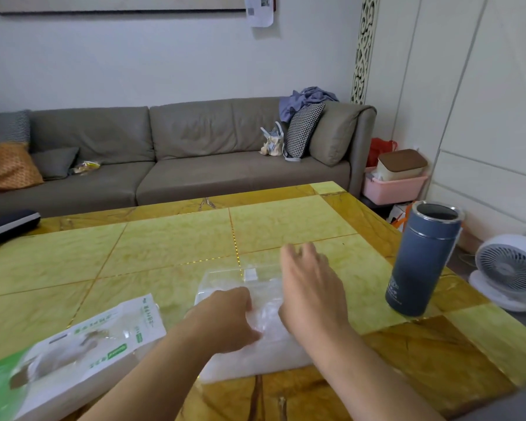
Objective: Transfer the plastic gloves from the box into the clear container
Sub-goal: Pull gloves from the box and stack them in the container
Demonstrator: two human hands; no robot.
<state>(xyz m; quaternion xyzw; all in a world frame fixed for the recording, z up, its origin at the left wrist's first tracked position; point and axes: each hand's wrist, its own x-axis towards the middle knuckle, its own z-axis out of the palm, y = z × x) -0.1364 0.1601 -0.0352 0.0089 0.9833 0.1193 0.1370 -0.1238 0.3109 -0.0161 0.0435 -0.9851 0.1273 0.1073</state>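
Looking at your hands, the whole thing turns on how the stack of plastic gloves (255, 350) sits against the clear container (240, 281): the stack lies right below your wrists, its long axis running away from you, with its far end at or just inside the container (too see-through to say which). Your left hand (225, 319) is the nearer one, curled down with fingers pressed onto the top of the stack; it looks like a pinch on the film, but I can't tell for sure if anything is actually gripped. Your right hand (312, 287) hovers over the container's right side, fingers spread loose and holding nothing. The box (73, 360) the gloves came in lies off to your left on the table (164, 244), just beside your left forearm. My guess is the next push goes straight forward, and flimsy film like this will probably bunch up.
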